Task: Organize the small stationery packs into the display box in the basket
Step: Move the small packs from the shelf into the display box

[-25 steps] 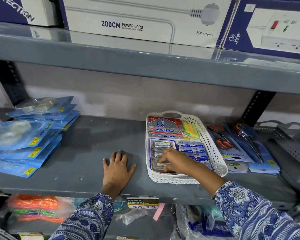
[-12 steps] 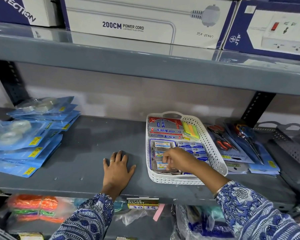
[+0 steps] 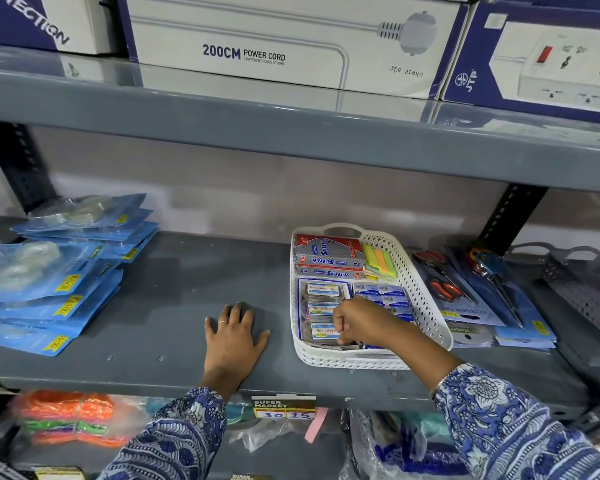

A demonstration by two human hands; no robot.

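Observation:
A white perforated basket (image 3: 426, 306) stands on the grey shelf. Inside its front left lies a blue display box (image 3: 303, 285) holding small clear stationery packs (image 3: 321, 289) with white labels. Beside it on the right lie small blue packs (image 3: 383, 292). My right hand (image 3: 364, 322) is over the front of the basket with its fingers curled and pinched at the frontmost clear pack (image 3: 321, 332). My left hand (image 3: 232, 337) rests flat on the shelf left of the basket, fingers apart, holding nothing.
Red and silver Softek boxes (image 3: 328, 254) and coloured sticky notes (image 3: 380, 261) fill the basket's back. Scissor packs (image 3: 465, 296) lie to its right, blue tape packs (image 3: 49, 275) at far left. The upper shelf edge (image 3: 291, 133) overhangs. A grey basket (image 3: 575, 282) stands at far right.
My right hand has shifted slightly toward the basket's front and its fingers have curled tighter over the clear packs. My left hand has stayed flat on the shelf.

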